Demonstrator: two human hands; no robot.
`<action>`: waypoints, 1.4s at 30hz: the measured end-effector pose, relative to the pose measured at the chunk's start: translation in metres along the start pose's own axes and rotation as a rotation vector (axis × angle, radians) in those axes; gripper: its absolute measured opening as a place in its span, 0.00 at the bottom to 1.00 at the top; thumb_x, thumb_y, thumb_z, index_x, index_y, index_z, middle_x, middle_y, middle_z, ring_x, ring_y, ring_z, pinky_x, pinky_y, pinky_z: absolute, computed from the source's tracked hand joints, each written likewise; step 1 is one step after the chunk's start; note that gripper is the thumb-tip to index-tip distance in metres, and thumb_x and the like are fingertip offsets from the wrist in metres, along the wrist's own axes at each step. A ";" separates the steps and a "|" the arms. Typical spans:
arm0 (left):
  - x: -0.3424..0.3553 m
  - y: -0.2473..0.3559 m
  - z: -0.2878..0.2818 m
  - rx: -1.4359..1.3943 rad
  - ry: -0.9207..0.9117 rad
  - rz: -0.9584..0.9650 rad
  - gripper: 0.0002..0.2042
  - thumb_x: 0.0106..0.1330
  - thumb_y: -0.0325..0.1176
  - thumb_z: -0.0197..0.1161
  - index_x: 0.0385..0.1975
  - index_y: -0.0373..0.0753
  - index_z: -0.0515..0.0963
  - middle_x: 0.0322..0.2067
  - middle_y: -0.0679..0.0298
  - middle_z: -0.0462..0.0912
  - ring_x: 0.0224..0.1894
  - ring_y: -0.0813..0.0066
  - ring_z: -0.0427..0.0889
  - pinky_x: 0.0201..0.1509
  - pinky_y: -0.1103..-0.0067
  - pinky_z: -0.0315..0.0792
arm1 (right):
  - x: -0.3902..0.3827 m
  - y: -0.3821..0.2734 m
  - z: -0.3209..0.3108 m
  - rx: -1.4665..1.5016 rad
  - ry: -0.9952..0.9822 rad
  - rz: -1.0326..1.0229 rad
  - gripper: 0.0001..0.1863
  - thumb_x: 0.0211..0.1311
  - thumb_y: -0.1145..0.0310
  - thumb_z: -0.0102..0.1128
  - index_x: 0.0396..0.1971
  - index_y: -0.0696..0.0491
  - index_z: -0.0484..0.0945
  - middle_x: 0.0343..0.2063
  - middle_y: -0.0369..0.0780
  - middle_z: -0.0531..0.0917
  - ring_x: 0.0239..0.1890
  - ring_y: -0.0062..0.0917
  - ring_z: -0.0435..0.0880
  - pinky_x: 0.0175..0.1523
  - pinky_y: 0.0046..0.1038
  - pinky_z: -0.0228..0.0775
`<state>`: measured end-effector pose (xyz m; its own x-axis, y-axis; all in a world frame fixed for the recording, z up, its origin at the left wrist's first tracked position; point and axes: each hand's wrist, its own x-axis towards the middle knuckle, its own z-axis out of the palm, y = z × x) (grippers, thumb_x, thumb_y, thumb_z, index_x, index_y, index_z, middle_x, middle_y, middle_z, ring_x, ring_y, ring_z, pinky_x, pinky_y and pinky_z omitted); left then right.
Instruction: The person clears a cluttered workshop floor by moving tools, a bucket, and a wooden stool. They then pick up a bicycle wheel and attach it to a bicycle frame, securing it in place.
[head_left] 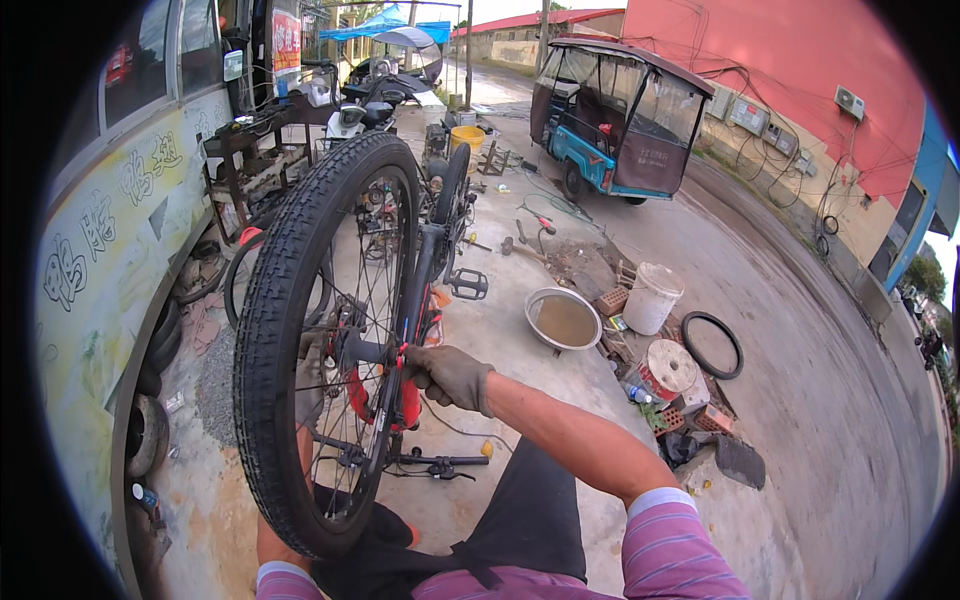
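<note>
A bicycle stands upside down before me, its front wheel (262,330) upright with a knobby black tyre. The dark fork (388,400) runs along the wheel's right side. My right hand (450,378), in a grey-brown glove, has its fingers curled at the axle end, by a small red part (402,356). Through the spokes shows my left hand (311,372), also gloved, on the other side of the hub (362,348); its fingers are mostly hidden. The handlebar (445,461) with its brake lever rests low near the ground. A black pedal (468,284) sticks out beyond the fork.
Right of the bicycle are a metal basin (563,318) of murky water, a white bucket (654,298), bricks (712,419) and a loose tyre (712,345). A hammer (522,249) lies farther off. A blue covered three-wheeler (590,165) stands behind. Old tyres (150,437) line the left wall.
</note>
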<state>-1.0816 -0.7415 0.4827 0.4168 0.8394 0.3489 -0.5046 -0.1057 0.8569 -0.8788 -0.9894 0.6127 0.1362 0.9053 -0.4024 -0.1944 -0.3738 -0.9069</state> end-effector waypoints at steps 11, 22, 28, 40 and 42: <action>-0.010 0.014 0.026 0.026 -0.019 0.020 0.06 0.77 0.32 0.62 0.45 0.39 0.82 0.38 0.70 0.86 0.37 0.87 0.79 0.39 0.84 0.71 | 0.000 -0.001 0.001 0.036 0.003 0.059 0.27 0.76 0.40 0.50 0.37 0.52 0.80 0.14 0.28 0.62 0.13 0.13 0.54 0.18 0.23 0.42; 0.006 -0.020 -0.014 0.056 -0.031 0.012 0.07 0.78 0.33 0.61 0.45 0.39 0.83 0.38 0.70 0.86 0.35 0.87 0.79 0.39 0.85 0.71 | -0.005 -0.004 0.000 0.070 -0.012 0.110 0.25 0.75 0.41 0.52 0.38 0.51 0.79 0.16 0.26 0.62 0.14 0.11 0.54 0.18 0.21 0.40; 0.001 -0.011 -0.008 0.039 -0.036 0.008 0.08 0.78 0.33 0.61 0.47 0.37 0.82 0.41 0.68 0.86 0.38 0.85 0.81 0.42 0.82 0.74 | -0.009 -0.002 -0.002 0.132 -0.020 0.113 0.24 0.76 0.44 0.52 0.39 0.53 0.80 0.16 0.25 0.63 0.14 0.11 0.55 0.18 0.20 0.41; -0.016 0.013 0.012 0.023 -0.025 -0.014 0.10 0.78 0.33 0.60 0.50 0.35 0.81 0.44 0.66 0.86 0.42 0.82 0.82 0.46 0.80 0.77 | -0.001 -0.001 -0.003 0.155 -0.059 0.149 0.25 0.77 0.44 0.51 0.35 0.53 0.81 0.15 0.27 0.65 0.11 0.12 0.56 0.17 0.21 0.42; -0.017 0.017 0.016 0.026 -0.026 -0.019 0.10 0.78 0.33 0.60 0.50 0.35 0.81 0.44 0.65 0.86 0.43 0.82 0.82 0.46 0.80 0.77 | -0.001 -0.001 -0.002 0.085 -0.063 0.096 0.28 0.75 0.41 0.52 0.37 0.54 0.81 0.15 0.27 0.65 0.12 0.12 0.56 0.17 0.21 0.42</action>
<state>-1.0855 -0.7663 0.4975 0.4458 0.8274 0.3417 -0.4765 -0.1038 0.8730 -0.8765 -0.9900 0.6137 0.0526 0.8778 -0.4760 -0.2860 -0.4435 -0.8494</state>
